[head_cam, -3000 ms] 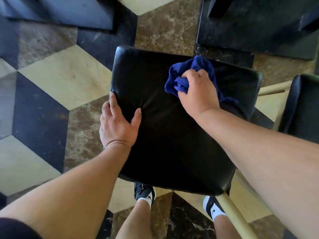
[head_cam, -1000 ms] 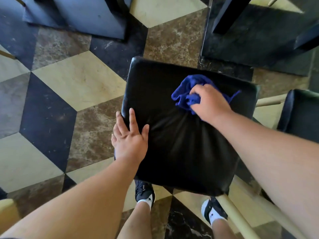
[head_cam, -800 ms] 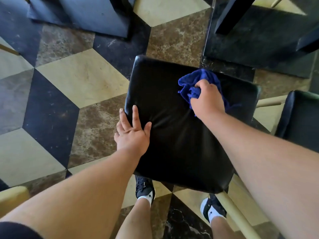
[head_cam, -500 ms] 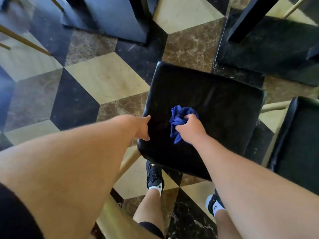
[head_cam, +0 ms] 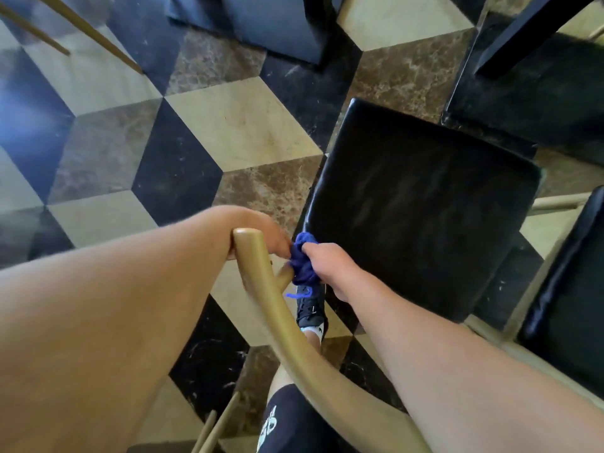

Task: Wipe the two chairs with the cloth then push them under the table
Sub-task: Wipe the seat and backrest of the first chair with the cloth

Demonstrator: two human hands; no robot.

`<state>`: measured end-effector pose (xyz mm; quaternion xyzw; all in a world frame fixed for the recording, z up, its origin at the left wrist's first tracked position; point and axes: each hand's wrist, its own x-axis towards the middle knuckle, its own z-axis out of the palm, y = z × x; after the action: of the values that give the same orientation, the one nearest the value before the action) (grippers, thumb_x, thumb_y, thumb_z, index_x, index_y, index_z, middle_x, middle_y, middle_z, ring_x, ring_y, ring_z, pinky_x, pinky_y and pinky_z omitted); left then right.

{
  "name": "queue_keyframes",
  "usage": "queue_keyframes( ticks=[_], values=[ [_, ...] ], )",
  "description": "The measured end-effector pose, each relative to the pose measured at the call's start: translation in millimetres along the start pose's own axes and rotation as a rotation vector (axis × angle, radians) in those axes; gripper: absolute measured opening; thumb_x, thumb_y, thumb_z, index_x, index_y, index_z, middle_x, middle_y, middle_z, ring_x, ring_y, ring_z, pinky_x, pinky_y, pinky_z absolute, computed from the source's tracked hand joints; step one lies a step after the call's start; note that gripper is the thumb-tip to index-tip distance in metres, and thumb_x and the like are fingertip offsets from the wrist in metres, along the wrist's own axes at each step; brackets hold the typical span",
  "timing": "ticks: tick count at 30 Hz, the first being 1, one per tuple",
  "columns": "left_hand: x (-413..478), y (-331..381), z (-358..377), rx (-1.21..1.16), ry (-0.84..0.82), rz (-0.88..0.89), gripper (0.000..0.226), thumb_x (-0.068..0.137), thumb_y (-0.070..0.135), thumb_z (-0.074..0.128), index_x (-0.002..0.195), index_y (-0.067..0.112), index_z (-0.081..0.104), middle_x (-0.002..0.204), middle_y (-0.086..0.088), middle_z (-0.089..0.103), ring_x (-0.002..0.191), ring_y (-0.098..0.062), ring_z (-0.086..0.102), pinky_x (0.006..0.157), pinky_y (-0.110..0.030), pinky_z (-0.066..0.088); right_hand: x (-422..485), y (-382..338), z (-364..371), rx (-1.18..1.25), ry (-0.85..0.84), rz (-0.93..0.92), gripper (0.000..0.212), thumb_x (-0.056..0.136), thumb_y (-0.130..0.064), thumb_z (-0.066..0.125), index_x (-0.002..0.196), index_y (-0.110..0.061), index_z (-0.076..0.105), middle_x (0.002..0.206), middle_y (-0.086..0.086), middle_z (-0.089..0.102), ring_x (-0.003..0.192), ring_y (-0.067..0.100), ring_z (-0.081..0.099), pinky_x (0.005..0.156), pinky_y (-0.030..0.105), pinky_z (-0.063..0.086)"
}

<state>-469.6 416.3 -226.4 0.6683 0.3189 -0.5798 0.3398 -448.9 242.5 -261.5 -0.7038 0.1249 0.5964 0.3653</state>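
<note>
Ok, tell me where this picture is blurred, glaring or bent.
Head view: motion blur smears the left hand and the wooden chair rail; the cloth in the right hand is sharper; bluish glare washes the floor at left; the wide lens curves the tiles.

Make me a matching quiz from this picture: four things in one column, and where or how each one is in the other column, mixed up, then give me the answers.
Things:
1. blue cloth
2. near chair's seat cushion
3. curved wooden back rail
4. second chair's seat

Places or states:
A. cut off by the picture's right edge
B. bunched in the right hand
C. tan, crossing the foreground
D. black, filling mid-view beside the cloth

Pairs: 1-B, 2-D, 3-C, 4-A
</note>
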Motion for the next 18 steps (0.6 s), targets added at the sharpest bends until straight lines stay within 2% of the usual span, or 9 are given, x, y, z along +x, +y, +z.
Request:
queue_keyframes(
  ticks=[1,3,5,7,10,12,14,17,18],
  values=[
    [-6.5,-0.8,8.1,-0.059,0.012,0.015,0.027,0.097,0.017,0.073,0.123,0.012,0.072,0.121,-0.012,0.075,0.108,-0.028,0.074,0.095,-0.038,0.061,-11.0,-6.0,1.1,0.042,-0.01,-0.004,0.022,0.086,-0.028,0.058,0.078,-0.012,0.071,0.082,0.013,0.072,0.08,0.032,0.065,0.072,0.04,0.049],
    [-19.1,-5.2,22.5,-0.25,0.053,0.048,0.016,0.098,0.007,0.065,0.113,0.01,0.07,0.098,-0.011,0.076,0.073,-0.017,0.075,0.062,-0.025,0.062,-33.8,-16.4,4.0,0.132,-0.052,0.015,0.021,0.076,-0.03,0.058,0.058,-0.02,0.063,0.063,0.005,0.062,0.066,0.025,0.058,0.062,0.032,0.044],
    [-42.7,-7.6,31.5,-0.475,0.041,0.037,0.017,0.096,0.004,0.057,0.11,0.004,0.067,0.069,-0.007,0.074,0.048,-0.015,0.067,0.044,-0.023,0.052,-56.4,-23.8,4.6,0.223,-0.109,0.036,0.017,0.073,-0.033,0.058,0.06,-0.023,0.061,0.067,0.006,0.06,0.067,0.025,0.056,0.062,0.031,0.046],
    [-68.2,-13.3,39.3,-0.675,0.02,0.075,0.016,0.087,0.009,0.059,0.098,0.005,0.07,0.067,-0.009,0.073,0.053,-0.019,0.069,0.05,-0.027,0.056,-76.4,-28.3,4.6,0.31,-0.151,0.04,0.012,0.074,-0.032,0.058,0.077,-0.021,0.063,0.083,0.012,0.062,0.079,0.03,0.06,0.074,0.043,0.052],
    [-98.3,-22.2,54.3,-1.024,0.111,0.126,0.018,0.091,0.015,0.063,0.093,0.011,0.08,0.092,-0.013,0.079,0.08,-0.027,0.075,0.078,-0.04,0.064,-103.7,-36.5,4.3,0.404,-0.234,0.025,0.022,0.072,-0.026,0.058,0.087,-0.015,0.07,0.091,0.017,0.069,0.082,0.034,0.068,0.081,0.05,0.06],
    [-112.3,-26.7,70.1,-1.175,0.194,0.161,0.023,0.096,0.021,0.061,0.092,0.018,0.084,0.092,-0.01,0.079,0.077,-0.025,0.073,0.073,-0.039,0.064,-121.4,-44.7,4.0,0.419,-0.284,0.009,0.027,0.073,-0.029,0.059,0.089,-0.011,0.072,0.093,0.022,0.07,0.081,0.037,0.068,0.073,0.05,0.061],
    [-126.3,-24.5,83.9,-1.277,0.239,0.191,0.023,0.095,0.029,0.062,0.102,0.021,0.082,0.092,-0.008,0.078,0.074,-0.024,0.072,0.073,-0.041,0.065,-138.1,-53.5,5.4,0.402,-0.232,-0.04,0.026,0.075,-0.033,0.06,0.089,-0.014,0.07,0.088,0.02,0.068,0.076,0.035,0.067,0.067,0.045,0.06],
    [-142.8,-15.9,97.9,-1.382,0.282,0.237,0.025,0.094,0.037,0.062,0.107,0.022,0.078,0.096,-0.01,0.079,0.079,-0.028,0.072,0.08,-0.051,0.064,-156.9,-62.9,13.1,0.325,-0.095,-0.287,0.008,0.079,-0.028,0.061,0.081,-0.025,0.068,0.077,0.006,0.065,0.073,0.025,0.064,0.071,0.043,0.056],
    [-146.4,-13.7,101.6,-1.402,0.289,0.254,0.025,0.096,0.038,0.06,0.106,0.02,0.075,0.095,-0.011,0.078,0.079,-0.028,0.071,0.078,-0.049,0.064,-162.7,-66.4,17.0,0.233,-0.027,-0.399,0.003,0.08,-0.025,0.063,0.077,-0.025,0.064,0.077,0.003,0.064,0.072,0.021,0.063,0.069,0.039,0.055]
  ],
)
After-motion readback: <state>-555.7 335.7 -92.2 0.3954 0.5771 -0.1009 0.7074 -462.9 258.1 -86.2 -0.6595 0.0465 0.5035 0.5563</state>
